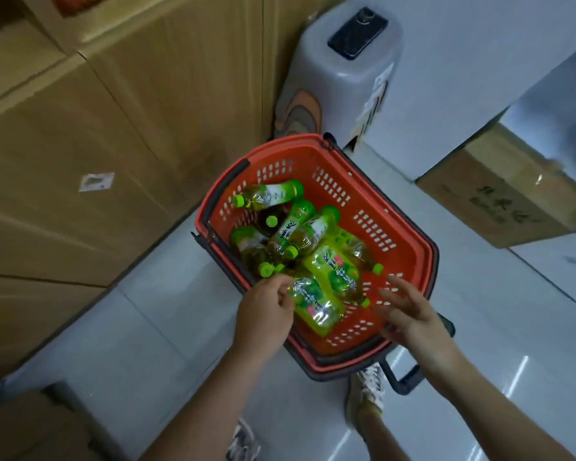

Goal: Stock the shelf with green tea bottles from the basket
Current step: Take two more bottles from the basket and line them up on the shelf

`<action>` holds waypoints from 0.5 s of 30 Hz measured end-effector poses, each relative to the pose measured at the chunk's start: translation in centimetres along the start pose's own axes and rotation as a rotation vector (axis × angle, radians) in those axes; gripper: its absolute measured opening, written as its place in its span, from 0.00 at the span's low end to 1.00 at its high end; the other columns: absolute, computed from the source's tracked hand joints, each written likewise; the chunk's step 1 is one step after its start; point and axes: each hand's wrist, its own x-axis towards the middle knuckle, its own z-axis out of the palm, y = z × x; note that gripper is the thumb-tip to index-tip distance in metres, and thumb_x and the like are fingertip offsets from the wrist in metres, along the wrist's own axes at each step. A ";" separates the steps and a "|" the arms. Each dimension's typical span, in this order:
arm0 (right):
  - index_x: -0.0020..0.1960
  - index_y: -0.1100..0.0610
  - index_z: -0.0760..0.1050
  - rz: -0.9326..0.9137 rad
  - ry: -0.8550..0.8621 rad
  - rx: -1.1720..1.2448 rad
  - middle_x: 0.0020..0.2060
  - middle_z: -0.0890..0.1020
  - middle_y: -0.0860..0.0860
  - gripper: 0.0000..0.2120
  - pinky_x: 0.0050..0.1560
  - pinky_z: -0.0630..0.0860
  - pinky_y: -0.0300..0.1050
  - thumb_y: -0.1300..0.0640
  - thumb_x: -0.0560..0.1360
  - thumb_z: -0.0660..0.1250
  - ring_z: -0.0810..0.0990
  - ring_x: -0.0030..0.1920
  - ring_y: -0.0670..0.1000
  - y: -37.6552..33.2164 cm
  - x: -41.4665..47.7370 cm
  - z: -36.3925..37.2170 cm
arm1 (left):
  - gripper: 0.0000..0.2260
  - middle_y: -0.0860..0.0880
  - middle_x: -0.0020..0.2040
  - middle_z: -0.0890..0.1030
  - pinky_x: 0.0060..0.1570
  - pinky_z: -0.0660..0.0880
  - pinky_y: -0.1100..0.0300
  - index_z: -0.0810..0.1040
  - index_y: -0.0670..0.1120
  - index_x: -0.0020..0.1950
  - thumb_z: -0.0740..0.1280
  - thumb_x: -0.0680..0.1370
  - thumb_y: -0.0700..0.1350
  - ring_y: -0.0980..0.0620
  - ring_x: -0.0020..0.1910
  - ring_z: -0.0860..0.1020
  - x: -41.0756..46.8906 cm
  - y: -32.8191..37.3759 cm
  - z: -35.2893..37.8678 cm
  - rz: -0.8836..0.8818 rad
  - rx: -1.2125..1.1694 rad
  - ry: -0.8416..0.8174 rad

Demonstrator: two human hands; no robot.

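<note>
In the middle of the frame, a red basket (pixel 409 251) stands on the pale tiled floor (pixel 147 327), holding a heap of green tea bottles (pixel 300 234) lying on their sides. At lower centre the left hand (pixel 265 316) reaches in, fingers curled against the neck end of the nearest bottle (pixel 316 307); whether it actually grips cannot be told. Just right of it, the right hand (pixel 408 312) hovers over the basket's near rim, fingers spread wide, holding nothing. At the top, a grey stool (pixel 340 81) carries a dark phone (pixel 358 31). Cardboard boxes (pixel 80 128) fill the left side.
</note>
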 end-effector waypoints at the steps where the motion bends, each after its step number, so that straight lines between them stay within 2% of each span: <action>1: 0.63 0.45 0.70 -0.021 -0.022 -0.014 0.60 0.79 0.49 0.21 0.57 0.76 0.53 0.67 0.78 0.63 0.79 0.57 0.53 0.3 1.7 -0.1 | 0.13 0.50 0.55 0.81 0.53 0.75 0.56 0.78 0.48 0.61 0.64 0.77 0.41 0.52 0.52 0.78 1.7 0.4 1.1 -0.010 0.017 -0.001; 4: 0.69 0.50 0.67 -0.070 -0.089 -0.048 0.59 0.80 0.53 0.24 0.56 0.78 0.47 0.69 0.78 0.61 0.81 0.57 0.54 1.5 6.7 -1.0 | 0.16 0.46 0.62 0.77 0.60 0.73 0.54 0.73 0.45 0.67 0.63 0.79 0.42 0.48 0.60 0.75 7.2 0.9 5.0 -0.045 0.094 0.001; 7: 0.68 0.50 0.68 -0.138 -0.132 -0.121 0.54 0.83 0.53 0.22 0.48 0.80 0.39 0.68 0.78 0.62 0.83 0.52 0.49 2.5 11.0 -2.1 | 0.24 0.43 0.70 0.69 0.66 0.67 0.52 0.62 0.44 0.74 0.63 0.79 0.44 0.44 0.69 0.68 11.8 0.4 8.8 -0.123 0.190 -0.014; 9: 0.67 0.48 0.68 -0.196 -0.174 -0.196 0.53 0.83 0.49 0.22 0.46 0.80 0.41 0.67 0.78 0.62 0.83 0.49 0.44 2.9 13.4 -2.3 | 0.25 0.42 0.70 0.68 0.62 0.69 0.51 0.62 0.46 0.74 0.65 0.78 0.45 0.42 0.67 0.70 14.3 -0.3 10.6 -0.231 0.185 -0.041; 11: 0.70 0.51 0.67 -0.258 -0.213 -0.274 0.56 0.80 0.46 0.25 0.46 0.80 0.42 0.69 0.77 0.63 0.81 0.53 0.44 3.5 15.4 -2.0 | 0.16 0.43 0.65 0.74 0.54 0.73 0.56 0.71 0.47 0.64 0.68 0.77 0.43 0.43 0.59 0.76 15.9 -1.3 11.4 -0.330 0.059 0.017; 13: 0.73 0.51 0.63 -0.323 -0.249 -0.352 0.62 0.75 0.43 0.31 0.48 0.80 0.40 0.70 0.74 0.65 0.77 0.60 0.44 3.7 16.7 -1.0 | 0.06 0.46 0.57 0.80 0.50 0.75 0.58 0.75 0.51 0.47 0.70 0.74 0.42 0.45 0.52 0.79 16.3 -1.7 11.3 -0.376 -0.045 0.124; 15: 0.75 0.48 0.58 -0.413 -0.299 -0.428 0.68 0.68 0.40 0.37 0.58 0.78 0.46 0.69 0.72 0.67 0.71 0.67 0.45 3.8 17.7 0.1 | 0.08 0.49 0.48 0.82 0.42 0.75 0.66 0.76 0.54 0.40 0.71 0.72 0.41 0.53 0.43 0.80 15.8 -0.6 11.3 -0.306 -0.072 0.150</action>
